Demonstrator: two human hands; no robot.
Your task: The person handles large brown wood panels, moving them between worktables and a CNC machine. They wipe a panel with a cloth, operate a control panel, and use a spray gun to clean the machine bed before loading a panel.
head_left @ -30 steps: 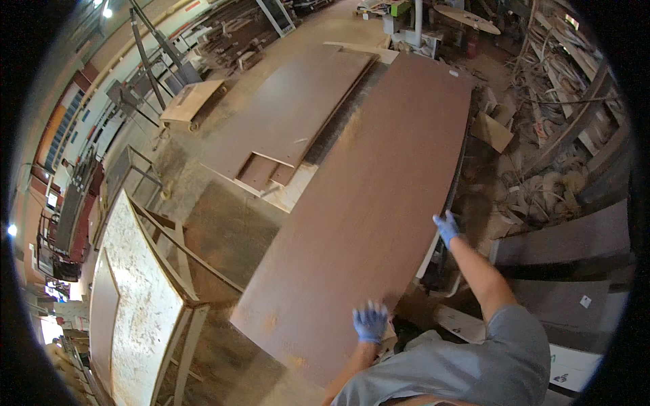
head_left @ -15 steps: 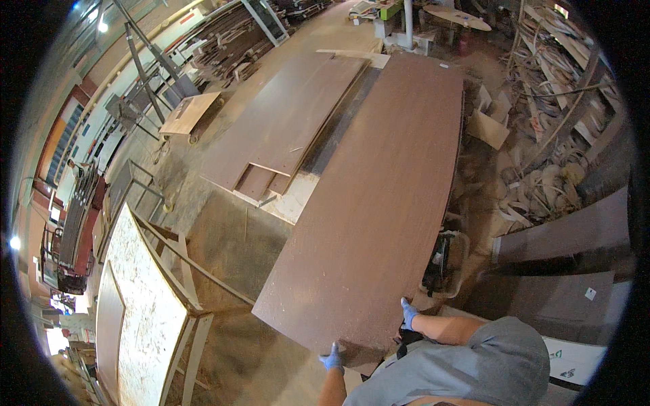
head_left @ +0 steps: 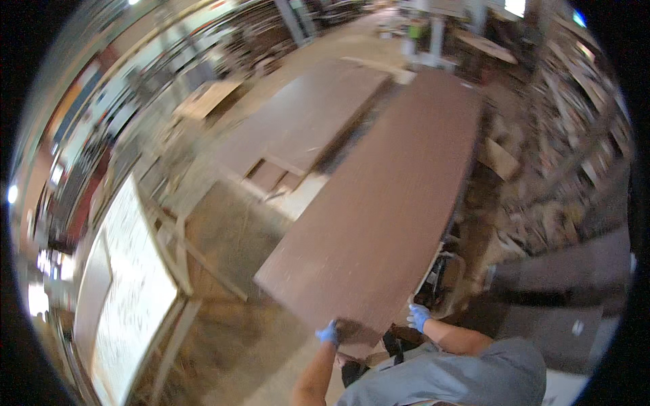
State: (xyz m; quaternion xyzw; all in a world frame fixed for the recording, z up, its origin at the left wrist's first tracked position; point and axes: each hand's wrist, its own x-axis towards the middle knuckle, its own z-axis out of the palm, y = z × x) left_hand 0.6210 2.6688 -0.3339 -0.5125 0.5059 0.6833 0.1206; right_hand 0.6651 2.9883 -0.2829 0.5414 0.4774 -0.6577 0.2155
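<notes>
A long brown board (head_left: 379, 203) stretches away from me, its near end close to my body. On its near edge sits my left hand (head_left: 329, 333), in a blue glove, closed around the edge with the fingers partly hidden. My right hand (head_left: 418, 317), also gloved in blue, is at the board's right edge near the same end. It looks closed on that edge, though motion blur softens its fingers. Left of the long board lies a second brown panel (head_left: 315, 111) with a rectangular cutout at its near end.
A white-topped stand (head_left: 139, 271) with wooden legs rises at the left. Beside the board's right edge is a clear bin (head_left: 450, 284) with dark contents. Scrap strips (head_left: 575, 162) are heaped at the right, with dark panels (head_left: 562, 271) nearer. A low wooden cart (head_left: 206, 99) stands far left.
The whole view has shifted and blurred. My left hand and the board's near edge appear higher in the picture. My right hand stays by the board's right edge.
</notes>
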